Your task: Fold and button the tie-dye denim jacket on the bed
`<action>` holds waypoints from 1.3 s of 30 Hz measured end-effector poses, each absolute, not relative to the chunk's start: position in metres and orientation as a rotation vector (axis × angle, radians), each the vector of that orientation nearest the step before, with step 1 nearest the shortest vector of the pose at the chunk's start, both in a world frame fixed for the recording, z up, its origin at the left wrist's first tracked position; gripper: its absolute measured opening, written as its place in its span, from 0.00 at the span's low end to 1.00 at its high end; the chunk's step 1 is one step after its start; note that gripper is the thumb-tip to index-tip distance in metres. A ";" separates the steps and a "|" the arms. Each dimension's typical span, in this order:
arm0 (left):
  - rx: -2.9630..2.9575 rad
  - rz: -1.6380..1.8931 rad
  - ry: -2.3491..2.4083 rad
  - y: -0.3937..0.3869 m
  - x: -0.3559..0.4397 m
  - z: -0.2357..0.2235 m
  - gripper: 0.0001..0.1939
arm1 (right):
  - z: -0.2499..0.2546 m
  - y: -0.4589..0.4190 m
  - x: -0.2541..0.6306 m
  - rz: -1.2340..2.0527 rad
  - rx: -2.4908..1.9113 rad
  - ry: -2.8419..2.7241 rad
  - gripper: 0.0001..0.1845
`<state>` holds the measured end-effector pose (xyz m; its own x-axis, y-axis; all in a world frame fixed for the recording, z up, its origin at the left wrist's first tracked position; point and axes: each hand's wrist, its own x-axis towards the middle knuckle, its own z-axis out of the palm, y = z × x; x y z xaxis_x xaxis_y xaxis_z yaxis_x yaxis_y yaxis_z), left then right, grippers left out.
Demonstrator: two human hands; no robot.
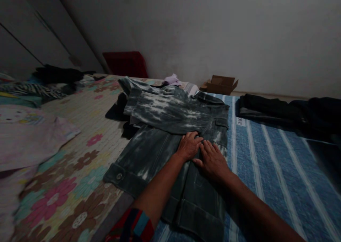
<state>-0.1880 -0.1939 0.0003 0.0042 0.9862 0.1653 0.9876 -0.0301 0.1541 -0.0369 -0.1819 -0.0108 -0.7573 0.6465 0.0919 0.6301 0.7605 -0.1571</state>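
A dark grey-green, tie-dyed denim jacket [149,153] with pale patches lies spread on the bed, one part folded across the other. A metal button shows at its lower left corner, and a flapped pocket is on its right side. My left hand [189,146] presses on the cloth near the middle, fingers stretched and slightly bent. Close beside it, my right hand [213,159] lies flat on the same jacket with its fingers extended. The two hands nearly touch at the fingertips. Neither lifts any cloth that I can see.
Folded dark clothes [274,110] lie to the right on the blue striped sheet [271,163]. A pink garment [34,135] and dark clothes [58,75] lie left on the floral cover [77,156]. Behind are a cardboard box [220,85] and a red object [125,64] by the wall.
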 end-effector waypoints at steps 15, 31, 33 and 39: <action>-2.190 -0.392 -2.146 -0.194 -0.191 -0.002 0.15 | 0.000 -0.196 -0.040 0.008 -1.156 -2.714 0.32; -2.194 -0.445 -2.171 -0.195 -0.193 -0.003 0.15 | -0.012 -0.186 -0.045 0.111 -1.111 -2.692 0.34; -2.200 -0.453 -2.164 -0.195 -0.194 -0.004 0.15 | -0.012 -0.182 -0.046 0.140 -1.085 -2.720 0.34; -2.205 -0.492 -2.139 -0.197 -0.194 -0.003 0.14 | -0.019 -0.180 -0.044 0.144 -1.053 -2.747 0.37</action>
<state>-0.1941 -0.1975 -0.0027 0.0048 0.9694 0.2453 0.9792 -0.0543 0.1957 -0.0440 -0.1799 -0.0187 -0.7279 0.6697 0.1471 0.6508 0.7423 -0.1596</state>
